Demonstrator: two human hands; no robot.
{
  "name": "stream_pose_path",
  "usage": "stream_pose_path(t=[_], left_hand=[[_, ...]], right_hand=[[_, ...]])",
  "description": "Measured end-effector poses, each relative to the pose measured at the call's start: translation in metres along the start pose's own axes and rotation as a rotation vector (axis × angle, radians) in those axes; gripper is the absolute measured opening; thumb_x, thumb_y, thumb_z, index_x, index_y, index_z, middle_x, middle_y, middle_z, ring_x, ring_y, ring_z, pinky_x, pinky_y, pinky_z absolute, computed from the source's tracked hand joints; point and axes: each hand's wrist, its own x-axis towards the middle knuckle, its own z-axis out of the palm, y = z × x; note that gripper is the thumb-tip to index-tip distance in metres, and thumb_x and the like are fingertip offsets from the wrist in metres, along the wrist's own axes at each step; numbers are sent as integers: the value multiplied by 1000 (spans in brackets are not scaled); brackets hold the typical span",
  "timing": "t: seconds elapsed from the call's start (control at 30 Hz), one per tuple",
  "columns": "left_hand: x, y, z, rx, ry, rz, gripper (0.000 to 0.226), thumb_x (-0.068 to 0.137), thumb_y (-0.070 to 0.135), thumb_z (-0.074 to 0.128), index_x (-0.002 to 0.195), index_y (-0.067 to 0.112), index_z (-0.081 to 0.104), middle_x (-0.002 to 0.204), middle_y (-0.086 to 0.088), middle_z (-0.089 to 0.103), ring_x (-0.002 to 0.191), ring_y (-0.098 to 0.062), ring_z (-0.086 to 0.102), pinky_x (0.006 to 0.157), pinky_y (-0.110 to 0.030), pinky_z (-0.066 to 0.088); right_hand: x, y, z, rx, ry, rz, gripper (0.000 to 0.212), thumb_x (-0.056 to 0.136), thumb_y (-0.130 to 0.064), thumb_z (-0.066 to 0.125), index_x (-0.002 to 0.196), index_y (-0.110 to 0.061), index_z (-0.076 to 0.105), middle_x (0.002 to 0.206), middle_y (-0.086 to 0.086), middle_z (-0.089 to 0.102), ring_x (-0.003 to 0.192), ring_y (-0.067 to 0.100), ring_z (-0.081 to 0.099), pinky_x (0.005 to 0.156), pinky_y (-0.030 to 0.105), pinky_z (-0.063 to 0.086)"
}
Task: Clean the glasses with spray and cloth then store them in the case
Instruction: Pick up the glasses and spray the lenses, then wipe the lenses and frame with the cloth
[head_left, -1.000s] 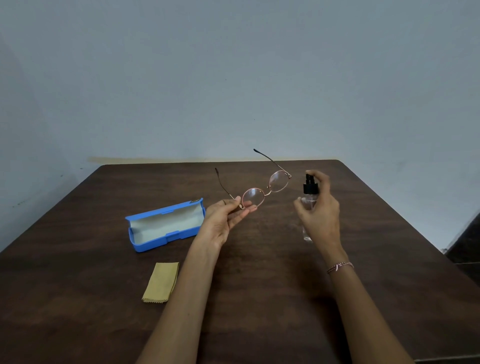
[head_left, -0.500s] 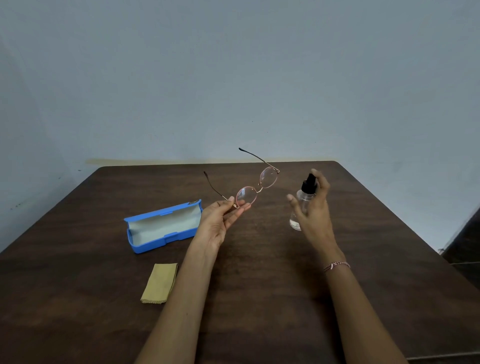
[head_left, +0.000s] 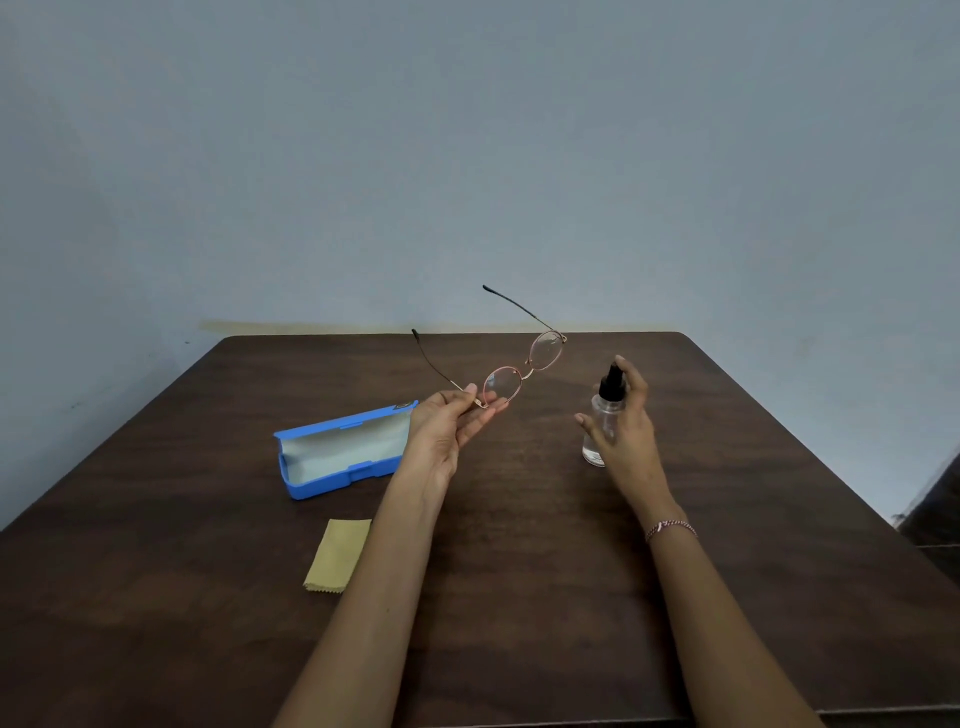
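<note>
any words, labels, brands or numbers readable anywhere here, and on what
No text is readable.
Open blue plastic glasses case: small dark mark at its right corner, too small to read.
Clear spray bottle with black nozzle: no label visible.
Thin metal-framed glasses: no print visible.

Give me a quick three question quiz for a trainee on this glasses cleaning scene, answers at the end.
1. True or false: the blue hard glasses case on the dark wooden table is shut.
2. The right hand grips: A) a pen, B) the clear spray bottle with a black nozzle, C) nothing.
3. Fill in: the left hand pinches the thin metal-framed ____.
Key: 1 false, it lies open; 2 B; 3 glasses.
</note>
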Motion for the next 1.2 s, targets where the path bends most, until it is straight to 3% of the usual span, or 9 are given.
stream_pose_path(t=[0.1, 0.2, 0.33, 0.5, 0.6, 0.73, 0.9, 1.07, 1.2], left_hand=[[-6, 10, 2, 37, -16, 39, 12, 92, 2, 55, 80, 1, 52, 68, -13, 72, 66, -24, 72, 58, -20, 58], [-15, 25, 1, 81, -19, 102, 11, 91, 2, 55, 81, 0, 52, 67, -13, 71, 64, -23, 72, 57, -19, 57], [-29, 54, -9, 139, 0, 205, 9, 92, 1, 54, 84, 1, 51, 78, -17, 69, 66, -22, 72, 61, -19, 57], [-41, 86, -31, 186, 52, 301, 7, 91, 3, 56, 85, 0, 55, 81, -16, 69, 70, -23, 73, 62, -20, 56], [-47, 98, -44, 192, 84, 345, 10, 91, 3, 56, 81, 2, 54, 79, -15, 69, 69, -23, 72, 61, -20, 55], [-51, 104, -58, 216, 120, 385, 16, 91, 3, 57, 76, 4, 52, 74, -13, 69, 65, -22, 72, 61, -20, 56], [-53, 105, -69, 217, 160, 385, 15, 91, 3, 57, 77, 4, 51, 81, -17, 67, 65, -21, 72, 60, -19, 56], [-50, 102, -72, 229, 192, 380, 10, 91, 3, 57, 82, 3, 52, 82, -17, 67, 66, -19, 72, 60, -19, 56], [-46, 95, -68, 246, 195, 375, 11, 91, 2, 56, 81, 4, 51, 80, -15, 67, 64, -17, 72, 63, -21, 58]], right_hand=[[-1, -1, 1, 32, 72, 0, 87, 81, -29, 71, 142, -45, 11, 148, 2, 31, 136, 12, 33, 109, 41, 36], [-3, -11, -1, -125, 274, -86, 83, 84, -42, 65, 146, -30, 12, 150, 8, 23, 141, 17, 14, 115, 40, 24], [-9, -47, 12, -306, 354, -227, 51, 91, -34, 58, 134, -12, 41, 129, 11, 41, 121, 21, 31, 102, 37, 36], [-32, -97, 66, -168, -38, -346, 18, 91, -21, 60, 104, -11, 66, 97, 4, 56, 90, 18, 56, 82, 35, 48], [-49, -121, 102, -117, -349, -330, 16, 86, -14, 66, 99, -6, 71, 93, 8, 63, 82, 19, 62, 80, 33, 51], [-67, -141, 139, -240, -652, -327, 23, 84, -15, 69, 104, -4, 71, 100, 9, 62, 87, 20, 61, 81, 28, 48], [-76, -148, 158, -398, -790, -321, 29, 83, -22, 70, 106, -5, 69, 104, 8, 59, 96, 20, 57, 81, 31, 48], [-80, -147, 168, -535, -828, -216, 45, 77, -34, 74, 106, -2, 64, 107, 8, 57, 97, 21, 56, 76, 29, 44], [-80, -145, 169, -561, -823, -235, 44, 80, -36, 70, 108, -2, 64, 110, 8, 56, 100, 22, 55, 75, 28, 40]])
